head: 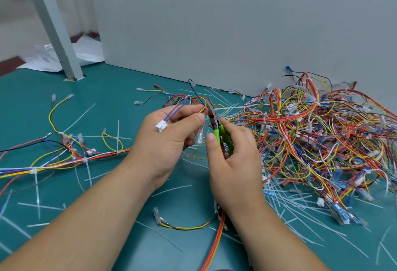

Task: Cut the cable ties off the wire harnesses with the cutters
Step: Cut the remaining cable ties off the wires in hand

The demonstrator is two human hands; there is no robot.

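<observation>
Harness [178, 107] and cutters [214, 120] amid wire pile [311, 133], cut ties [80, 117]

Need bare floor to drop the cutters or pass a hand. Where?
Best: the floor strip between the post, the wall and the loose yellow wire. Second: the patch between the forearms, only a few cut ties. Crowded: the harness pile right of the right hand with the cutters; a harness sprawls left of the left hand.

Teal floor [120, 90], pale grey wall [236, 24], grey post [53, 26] at left.
</observation>
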